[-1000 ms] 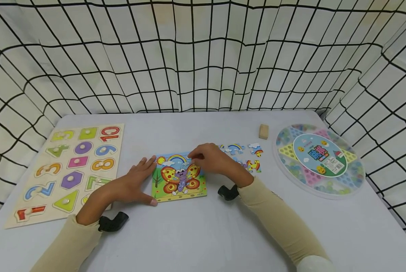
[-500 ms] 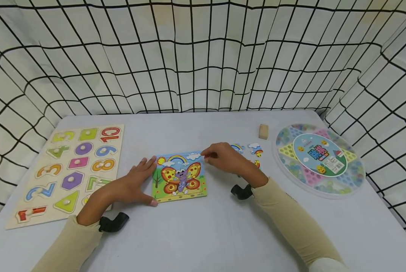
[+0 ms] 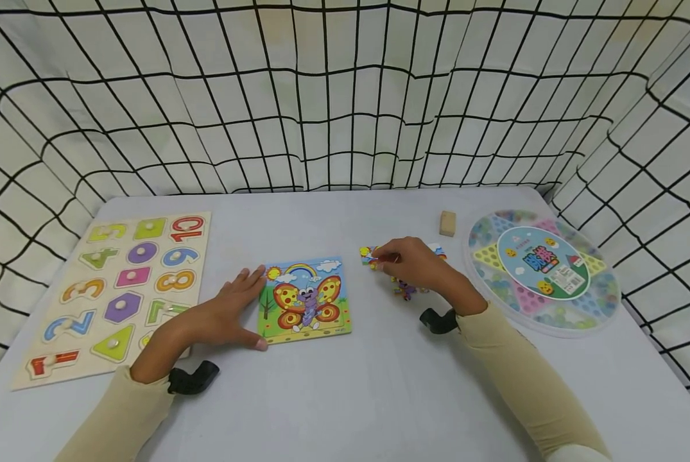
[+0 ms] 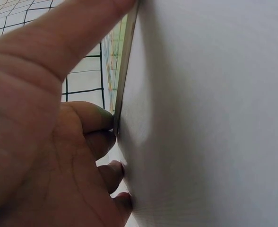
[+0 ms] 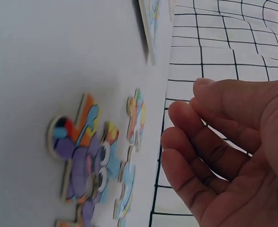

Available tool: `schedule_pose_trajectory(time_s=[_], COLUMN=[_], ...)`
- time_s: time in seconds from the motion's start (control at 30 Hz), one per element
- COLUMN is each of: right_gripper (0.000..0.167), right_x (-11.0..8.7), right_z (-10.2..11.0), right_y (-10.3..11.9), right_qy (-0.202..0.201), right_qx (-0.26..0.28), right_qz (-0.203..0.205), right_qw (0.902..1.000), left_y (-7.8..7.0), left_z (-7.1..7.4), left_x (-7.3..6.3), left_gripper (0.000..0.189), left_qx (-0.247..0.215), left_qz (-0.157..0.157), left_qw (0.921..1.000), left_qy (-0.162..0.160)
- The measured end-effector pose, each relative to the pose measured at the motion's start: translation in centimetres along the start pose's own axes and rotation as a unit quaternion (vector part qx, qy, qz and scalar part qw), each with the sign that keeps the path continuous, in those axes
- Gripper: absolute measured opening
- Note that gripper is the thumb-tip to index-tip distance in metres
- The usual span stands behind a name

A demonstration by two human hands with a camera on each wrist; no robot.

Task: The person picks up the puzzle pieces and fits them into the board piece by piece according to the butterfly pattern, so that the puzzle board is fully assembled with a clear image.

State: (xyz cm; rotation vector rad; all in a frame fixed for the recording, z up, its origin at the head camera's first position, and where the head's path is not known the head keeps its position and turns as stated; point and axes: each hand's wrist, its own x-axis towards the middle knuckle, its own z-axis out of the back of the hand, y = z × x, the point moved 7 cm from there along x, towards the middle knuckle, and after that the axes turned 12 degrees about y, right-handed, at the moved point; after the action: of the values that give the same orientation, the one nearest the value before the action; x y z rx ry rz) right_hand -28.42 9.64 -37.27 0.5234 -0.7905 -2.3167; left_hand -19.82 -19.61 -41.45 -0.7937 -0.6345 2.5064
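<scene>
A square butterfly picture puzzle (image 3: 305, 301) lies flat on the white table. My left hand (image 3: 220, 319) is spread along its left side, thumb at the lower left corner and fingertips at the upper left. In the left wrist view, the thin puzzle edge (image 4: 126, 61) shows between thumb and fingers. To the right, my right hand (image 3: 414, 264) hovers over loose jigsaw pieces (image 3: 405, 292), covering part of them. The right wrist view shows its fingers (image 5: 181, 168) loosely bent, with nothing visible between them. A purple-faced group of pieces (image 5: 84, 170) lies beside it.
A wooden number-and-shape peg board (image 3: 122, 289) lies at the left. At the right is a round clear-lidded box (image 3: 543, 273) with a printed label. A small wooden block (image 3: 447, 223) sits behind the pieces. Black netting (image 3: 345, 96) surrounds the table.
My right hand has moved right, from the upper right of the butterfly puzzle to above the loose pieces, uncovering the puzzle's corner. My left hand has stayed in place.
</scene>
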Motion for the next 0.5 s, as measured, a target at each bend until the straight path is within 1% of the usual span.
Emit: schedule_pose_trajectory(time_s=[0.3,0.5], right_gripper=[0.031,0.033], right_x=[-1.5,-2.6], right_z=[0.1,0.3], right_y=[-2.0,-3.0], right_qy=[0.009,0.003], right_qx=[-0.002,-0.008], right_qz=[-0.011,-0.033], right_qw=[0.9999,0.9994], left_y=[-0.1,-0.1], left_z=[0.1,0.1], left_x=[0.0,-0.1], left_gripper=[0.12,0.12], left_qx=[-0.002,-0.004], left_qz=[-0.001,-0.004], left_qw=[1.0,1.0], left_qy=[0.0,0.0])
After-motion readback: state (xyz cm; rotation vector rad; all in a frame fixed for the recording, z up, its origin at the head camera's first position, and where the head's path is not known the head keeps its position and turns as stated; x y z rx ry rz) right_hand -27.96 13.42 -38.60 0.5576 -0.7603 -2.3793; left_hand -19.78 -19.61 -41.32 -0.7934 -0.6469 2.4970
